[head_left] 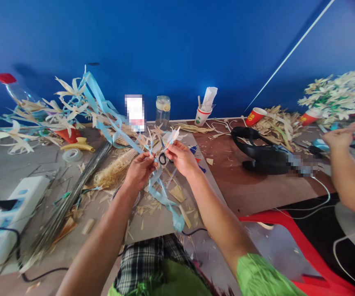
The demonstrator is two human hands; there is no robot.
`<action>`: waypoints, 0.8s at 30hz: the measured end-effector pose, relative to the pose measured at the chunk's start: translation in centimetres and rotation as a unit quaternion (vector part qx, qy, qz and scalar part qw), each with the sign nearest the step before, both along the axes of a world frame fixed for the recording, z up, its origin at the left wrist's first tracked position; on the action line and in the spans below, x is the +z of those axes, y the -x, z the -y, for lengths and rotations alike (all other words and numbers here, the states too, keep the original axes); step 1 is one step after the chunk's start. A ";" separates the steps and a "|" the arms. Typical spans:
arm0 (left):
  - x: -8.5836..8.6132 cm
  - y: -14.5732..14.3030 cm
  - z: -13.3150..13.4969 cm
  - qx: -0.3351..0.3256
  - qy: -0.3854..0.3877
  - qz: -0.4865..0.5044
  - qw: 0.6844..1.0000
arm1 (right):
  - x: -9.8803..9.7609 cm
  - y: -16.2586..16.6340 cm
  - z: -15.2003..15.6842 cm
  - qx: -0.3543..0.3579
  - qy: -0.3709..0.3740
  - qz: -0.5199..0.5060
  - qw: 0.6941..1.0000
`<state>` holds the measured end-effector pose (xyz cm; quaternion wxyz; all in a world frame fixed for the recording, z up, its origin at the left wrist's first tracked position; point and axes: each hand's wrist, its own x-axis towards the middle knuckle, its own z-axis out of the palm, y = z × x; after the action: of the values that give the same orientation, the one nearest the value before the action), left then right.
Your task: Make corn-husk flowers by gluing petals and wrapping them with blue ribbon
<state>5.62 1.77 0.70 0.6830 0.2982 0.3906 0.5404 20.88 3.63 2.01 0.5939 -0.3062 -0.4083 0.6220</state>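
Note:
My left hand [142, 167] is closed, pinching a stem wrapped in light-blue ribbon below a pale corn-husk flower [150, 141]. Close beside it, my right hand [182, 158] pinches the base of another husk flower [175, 135]. From between the hands a loose light-blue ribbon [165, 200] hangs down over the board, curling near its lower end. Black scissors handles [162, 158] show behind the gap between my hands. Left of my left hand lie a corn cob [115, 168] with frayed husk fibres and a bundle of thin metal wires [69, 201].
A white power strip [13, 218] lies at left below husk flowers on ribbon-wrapped stems [72, 88]. Along the wall stand a glass jar [163, 112] and a paper cup [202, 116]. A black headset-like object [257, 156] sits at right. Another person's hands [339, 137] work farther right.

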 end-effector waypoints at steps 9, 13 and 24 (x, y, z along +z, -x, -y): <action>0.1 0.4 0.0 -0.010 -0.001 -0.029 1.000 | 0.1 0.3 0.6 0.059 0.002 0.042 0.997; 0.5 0.3 0.1 0.005 -0.033 -0.079 0.996 | 0.5 -0.1 0.7 0.141 0.098 0.020 0.985; 0.9 0.1 0.3 -0.034 -0.077 -0.146 0.986 | 0.4 -1.3 0.0 0.168 0.165 0.035 0.971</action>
<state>5.48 1.49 1.64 0.6114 0.4389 0.4329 0.4961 22.18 3.60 2.38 0.4071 -0.3490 -0.3662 0.7605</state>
